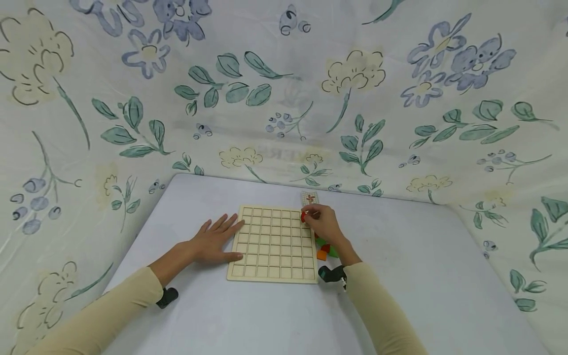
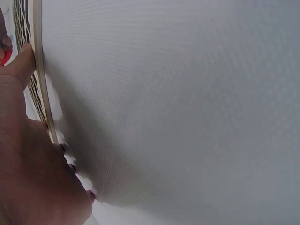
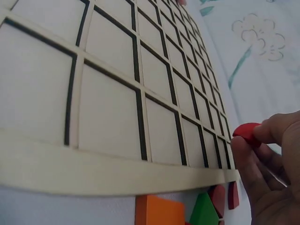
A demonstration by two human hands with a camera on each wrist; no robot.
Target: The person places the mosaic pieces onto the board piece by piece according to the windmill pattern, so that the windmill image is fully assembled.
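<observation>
A pale wooden grid board (image 1: 275, 246) with square cells lies flat on the table. My left hand (image 1: 215, 241) is spread at its left side, with fingertips and thumb resting on the edge. Over the far right corner of the board, my right hand (image 1: 326, 224) pinches a small red piece (image 3: 247, 133) with a curved edge between thumb and fingers. Beside the right edge lie loose pieces, among them an orange block (image 3: 159, 211), a green piece (image 3: 204, 210) and a red piece (image 1: 326, 248), partly hidden under the right forearm in the head view.
A small card (image 1: 309, 198) with a gridded red figure lies just behind the board's far right corner. The white table (image 1: 399, 246) extends around the board. A flower-printed cloth (image 1: 288, 98) hangs behind it and at the sides.
</observation>
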